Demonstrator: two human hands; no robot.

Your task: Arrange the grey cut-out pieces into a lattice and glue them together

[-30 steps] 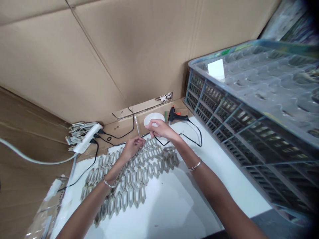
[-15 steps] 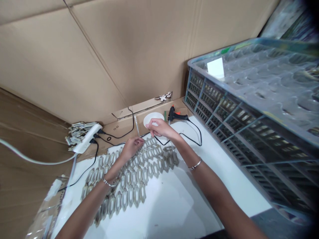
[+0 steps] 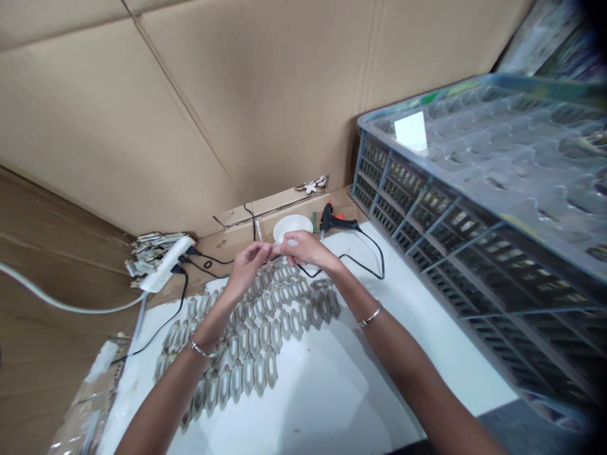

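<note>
There are 2 bare hands here, 1 silvery bracelet on each wrist. The left hand (image 3: 247, 265) has its thumb and forefinger tips together; the right hand (image 3: 306, 248) has its thumb and forefinger tips together too, right beside them. I can't tell whether a tiny thing is pinched there.

Below the hands, the grey hollow pieces (image 3: 260, 387) lie in several slanting rows on the white tabletop (image 3: 327, 392). They overlap, and the left forearm covers some, so I can't get a sure count.

Behind the right hand there's 1 white disc (image 3: 293, 224), its near edge partly covered, and 1 black glue gun (image 3: 337, 221) near it. Over on the left I count 1 white power strip (image 3: 167, 264) with 2 black plugs in it, against 1 jumbled pile (image 3: 147, 249) too tangled to count. The 1 big crate (image 3: 427, 215) on the right is cut off by the view's edge; its contents are hard to make out.
</note>
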